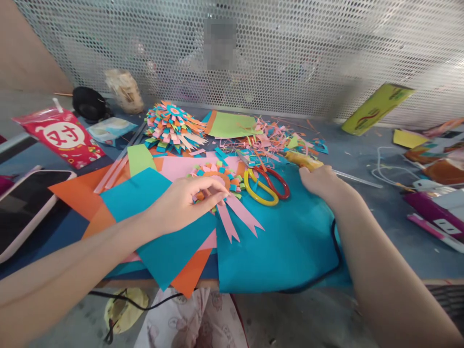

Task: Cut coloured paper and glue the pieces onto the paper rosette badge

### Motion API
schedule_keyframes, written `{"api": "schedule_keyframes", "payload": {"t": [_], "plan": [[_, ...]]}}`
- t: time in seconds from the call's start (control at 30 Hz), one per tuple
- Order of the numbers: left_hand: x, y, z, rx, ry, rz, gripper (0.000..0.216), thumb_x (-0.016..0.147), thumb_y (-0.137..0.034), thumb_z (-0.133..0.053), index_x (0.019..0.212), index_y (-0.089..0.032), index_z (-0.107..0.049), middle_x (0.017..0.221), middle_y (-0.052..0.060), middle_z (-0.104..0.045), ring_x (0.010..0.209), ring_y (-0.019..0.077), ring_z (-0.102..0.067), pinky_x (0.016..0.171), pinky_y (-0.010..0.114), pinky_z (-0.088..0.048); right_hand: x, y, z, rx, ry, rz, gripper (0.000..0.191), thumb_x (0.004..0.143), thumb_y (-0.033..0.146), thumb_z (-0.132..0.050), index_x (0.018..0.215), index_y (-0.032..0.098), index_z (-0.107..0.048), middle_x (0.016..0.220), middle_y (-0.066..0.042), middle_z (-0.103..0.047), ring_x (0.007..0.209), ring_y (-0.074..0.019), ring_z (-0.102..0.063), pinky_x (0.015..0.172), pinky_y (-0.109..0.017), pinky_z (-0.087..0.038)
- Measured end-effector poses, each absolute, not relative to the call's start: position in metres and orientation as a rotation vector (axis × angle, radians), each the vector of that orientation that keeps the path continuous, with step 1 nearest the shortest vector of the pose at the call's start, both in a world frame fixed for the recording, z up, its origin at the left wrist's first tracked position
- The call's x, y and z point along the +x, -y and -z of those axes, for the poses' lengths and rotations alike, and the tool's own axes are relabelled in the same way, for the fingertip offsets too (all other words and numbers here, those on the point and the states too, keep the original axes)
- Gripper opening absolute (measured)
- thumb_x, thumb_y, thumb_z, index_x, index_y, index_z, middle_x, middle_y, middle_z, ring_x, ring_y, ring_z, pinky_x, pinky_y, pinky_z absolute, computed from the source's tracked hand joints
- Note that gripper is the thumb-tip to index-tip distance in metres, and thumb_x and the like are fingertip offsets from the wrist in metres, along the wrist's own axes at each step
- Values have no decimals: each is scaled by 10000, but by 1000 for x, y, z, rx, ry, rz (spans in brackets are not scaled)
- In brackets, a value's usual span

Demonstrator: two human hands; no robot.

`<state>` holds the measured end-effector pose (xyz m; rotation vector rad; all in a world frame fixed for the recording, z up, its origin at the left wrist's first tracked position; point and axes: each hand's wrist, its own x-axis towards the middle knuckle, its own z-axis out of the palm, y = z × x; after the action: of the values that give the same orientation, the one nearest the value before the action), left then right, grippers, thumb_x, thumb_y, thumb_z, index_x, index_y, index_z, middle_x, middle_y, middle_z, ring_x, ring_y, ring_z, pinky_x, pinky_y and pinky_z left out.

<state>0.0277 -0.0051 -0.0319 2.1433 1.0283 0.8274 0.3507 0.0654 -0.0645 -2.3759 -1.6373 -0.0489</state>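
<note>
My left hand (184, 198) is closed, thumb and fingertips pinched together over a small paper rosette (221, 181) with a fringed multicolour rim. Two pink paper tails (242, 217) with notched ends hang from the rosette. My right hand (321, 182) is wrapped round a yellow glue gun (302, 160); a clear glue stick (358, 179) pokes out behind it, and a black cord runs down from it. Between my hands lie scissors (266, 193) with one yellow and one red handle. Blue paper sheets (268, 256) spread beneath.
A stack of fringed rosettes (174, 126) stands behind, beside a heap of paper scraps (266, 137). On the left are a red snack packet (65, 135), a phone (32, 208) and orange paper (85, 186). A yellow-green box (377, 108) leans against the perforated metal panel (275, 58).
</note>
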Motion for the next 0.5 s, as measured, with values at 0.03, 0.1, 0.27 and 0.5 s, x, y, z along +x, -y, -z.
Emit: {"api": "schedule_keyframes", "payload": {"t": [0.03,0.1,0.27,0.5], "plan": [[27,5,32,2149,-1045,-828,179,861,-321,-517,855,-198,-647,798,-2,-711,667,115,-653,636,220,-507,349,-64,64,-2464,1544,32,705,794,489,-355,1124,-123,-470,1016,-458,-531,965,-464,-579,709,-550,-428],[27,4,32,2173,-1066,-825,148,846,-294,-531,868,-209,-650,829,-6,-712,688,116,-652,644,223,-506,345,-58,61,-2622,1362,-13,716,778,502,-401,1160,-99,-471,1088,-452,-514,1043,-479,-542,753,-570,-414],[22,1,31,2322,-1085,-760,121,808,-252,-574,888,-204,-652,858,1,-713,774,133,-650,677,230,-496,327,-38,42,-2650,1392,48,772,719,614,-525,1100,-57,-533,1119,-450,-491,1119,-531,-454,794,-623,-361],[14,-8,31,2652,-757,-565,156,852,-168,-533,947,-171,-657,992,46,-706,978,164,-622,858,290,-475,278,-6,19,-1157,2447,87,145,873,325,-474,892,199,-542,859,-90,-622,835,-221,-591,733,-385,-481]]}}
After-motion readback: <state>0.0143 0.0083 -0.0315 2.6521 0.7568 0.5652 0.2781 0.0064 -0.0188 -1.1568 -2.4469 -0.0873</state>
